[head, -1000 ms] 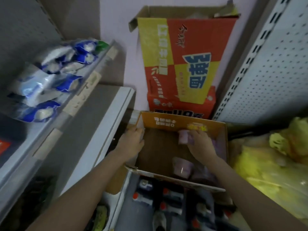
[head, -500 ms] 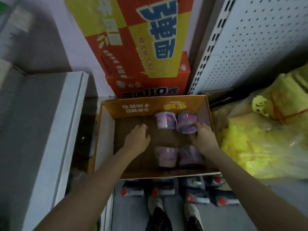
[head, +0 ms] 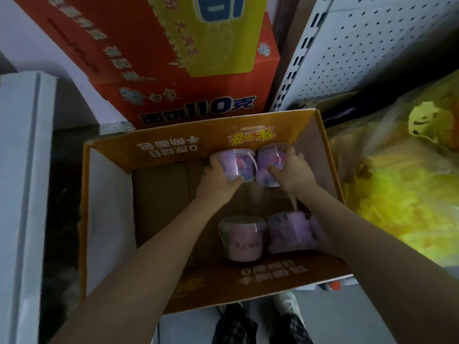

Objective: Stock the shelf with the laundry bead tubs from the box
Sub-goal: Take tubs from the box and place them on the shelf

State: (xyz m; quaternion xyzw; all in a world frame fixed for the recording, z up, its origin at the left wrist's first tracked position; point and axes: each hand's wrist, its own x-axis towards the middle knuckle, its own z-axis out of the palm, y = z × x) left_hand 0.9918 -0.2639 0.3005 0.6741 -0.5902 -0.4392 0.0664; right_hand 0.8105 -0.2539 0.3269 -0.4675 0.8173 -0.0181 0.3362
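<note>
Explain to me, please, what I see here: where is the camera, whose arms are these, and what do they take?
The camera sits on a person's head and looks down, so the two bare arms are that person's own. Below them stands an open cardboard box on the floor. Inside are purple tubs. The left hand grips the far left tub, and the right hand grips the far right tub beside it, both near the far wall of the box. Two more tubs lie untouched near the near wall. Behind the box stands a red and yellow carton; to the right lies a yellow plastic bag. The person's shoes show at the bottom.
</note>
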